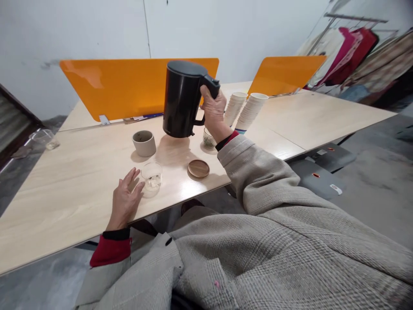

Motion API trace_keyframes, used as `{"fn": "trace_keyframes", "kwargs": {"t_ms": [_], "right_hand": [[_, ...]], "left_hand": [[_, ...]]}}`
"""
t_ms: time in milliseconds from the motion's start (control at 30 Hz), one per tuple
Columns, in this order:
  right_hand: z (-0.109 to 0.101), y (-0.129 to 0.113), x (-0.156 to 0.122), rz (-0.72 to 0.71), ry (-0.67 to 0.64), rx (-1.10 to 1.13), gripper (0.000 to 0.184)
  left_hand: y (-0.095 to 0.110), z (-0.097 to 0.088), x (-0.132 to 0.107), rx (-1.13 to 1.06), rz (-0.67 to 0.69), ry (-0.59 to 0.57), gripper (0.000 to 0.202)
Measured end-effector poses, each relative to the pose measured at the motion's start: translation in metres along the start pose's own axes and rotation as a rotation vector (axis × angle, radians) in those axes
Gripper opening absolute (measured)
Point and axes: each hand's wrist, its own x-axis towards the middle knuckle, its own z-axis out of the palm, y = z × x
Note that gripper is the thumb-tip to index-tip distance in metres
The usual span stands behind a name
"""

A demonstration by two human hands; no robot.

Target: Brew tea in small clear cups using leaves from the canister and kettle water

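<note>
My right hand (214,110) is wrapped round the handle of a black electric kettle (181,99), held above the table and nearly upright. Fingers apart, my left hand (127,196) rests at the table's near edge beside a clear glass cup (151,176). Dark bits lie in the bottom of that cup; whether the fingertips touch it I cannot tell. Behind it stands a grey cup (144,144) with dark specks inside. A round wooden lid or coaster (198,168) lies to the right. Partly hidden by my right wrist is a ribbed glass (209,138) with something green in it.
Two stacks of paper cups (251,111) lean behind my right forearm. Orange dividers (129,88) run along the table's (80,172) back. A clear plastic cup (45,138) is at the far left edge. Grey chairs (318,174) sit under the right side; clothes (348,56) hang beyond.
</note>
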Motion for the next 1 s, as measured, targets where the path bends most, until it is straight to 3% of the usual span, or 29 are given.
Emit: {"fn": "trace_keyframes", "kwargs": {"t_ms": [67,167,267,367,433,567,667,733,800,1000], "right_hand": [[-0.008,-0.026,0.003,0.009,0.082,0.012,0.06],[-0.025,-0.076,0.004,-0.043,0.101,0.048,0.039],[-0.045,-0.126,-0.004,-0.11,0.154,0.099,0.036],[-0.066,-0.165,-0.025,-0.14,0.116,0.066,0.035],[-0.08,-0.182,-0.045,-0.17,0.029,-0.011,0.036],[-0.1,-0.2,-0.083,-0.227,-0.135,-0.224,0.038],[-0.107,-0.211,-0.105,-0.25,-0.26,-0.375,0.056],[-0.111,-0.219,-0.115,-0.253,-0.312,-0.475,0.065],[-0.113,-0.225,-0.122,-0.239,-0.368,-0.518,0.063],[-0.107,-0.214,-0.123,-0.123,-0.511,-0.434,0.043]], "left_hand": [[0.004,-0.001,-0.001,-0.005,-0.005,0.045,0.059],[0.008,-0.004,-0.003,-0.014,0.014,0.121,0.06],[0.01,-0.006,-0.01,-0.048,0.074,0.262,0.06],[0.024,-0.006,-0.025,-0.103,0.133,0.366,0.057],[0.045,-0.003,-0.04,-0.191,0.168,0.323,0.053],[0.1,0.011,-0.07,-0.405,0.198,0.035,0.058],[0.129,0.027,-0.085,-0.595,0.179,-0.146,0.069],[0.139,0.039,-0.091,-0.684,0.13,-0.155,0.082],[0.144,0.05,-0.093,-0.769,0.074,-0.159,0.09],[0.15,0.072,-0.086,-1.031,-0.041,-0.25,0.072]]}}
